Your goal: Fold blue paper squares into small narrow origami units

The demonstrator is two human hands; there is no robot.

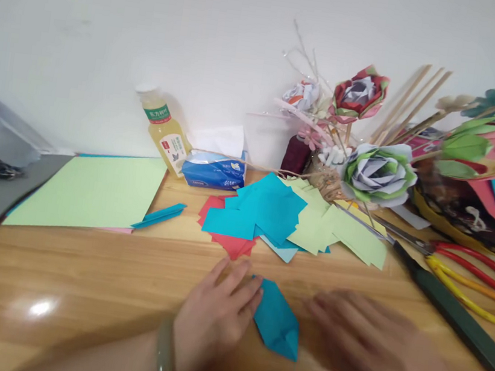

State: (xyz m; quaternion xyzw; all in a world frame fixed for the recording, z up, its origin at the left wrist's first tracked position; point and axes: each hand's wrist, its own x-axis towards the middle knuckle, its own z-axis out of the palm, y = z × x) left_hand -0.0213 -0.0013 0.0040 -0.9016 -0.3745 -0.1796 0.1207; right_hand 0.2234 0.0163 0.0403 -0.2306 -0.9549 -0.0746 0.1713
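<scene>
A folded piece of blue paper [276,320] lies on the wooden table, its lower right corner creased to a point. My left hand [222,310], with a bangle at the wrist, rests against the paper's left edge with the fingers lying apart on the table. To the right of the paper is my right hand [373,342], blurred by motion, its fingers stretched out and holding nothing. Behind them spread blue paper squares [269,209], red squares [233,245] and light green squares [355,233]. A narrow folded blue strip [160,216] sits farther left.
Light green sheets [91,192] lie at left. A juice bottle [165,135] and a tissue pack [214,171] stand by the wall. Paper flowers [379,172] fill the back right. Scissors [475,279] and a dark-handled tool [453,316] lie at the right.
</scene>
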